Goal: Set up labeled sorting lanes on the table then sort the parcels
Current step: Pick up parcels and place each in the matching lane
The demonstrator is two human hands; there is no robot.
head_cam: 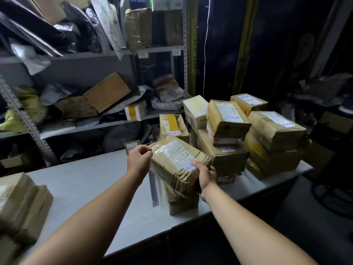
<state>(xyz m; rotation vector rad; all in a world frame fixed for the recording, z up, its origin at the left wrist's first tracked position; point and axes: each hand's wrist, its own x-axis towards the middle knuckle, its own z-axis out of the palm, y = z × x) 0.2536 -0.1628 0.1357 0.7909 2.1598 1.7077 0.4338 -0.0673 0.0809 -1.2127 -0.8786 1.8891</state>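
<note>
Taped brown cardboard parcels [21, 205] sit at the left end of the pale grey table [86, 180]. The left hand [139, 159] is curled at the far left corner of a crumpled brown taped parcel with white labels [175, 161]; whether it grips is unclear. The right hand [206, 176] clasps the parcel's near right end, with the parcel tilted over a lower brown box [181, 204]. A pile of labelled cardboard boxes [267, 131] stands just to the right.

- A grey metal shelving rack [114, 54] stands ahead of me on my left.
- A crumpled yellow bag [28, 104] lies on its middle shelf.
- A thin white cord [206, 44] hangs against dark panels.
</note>
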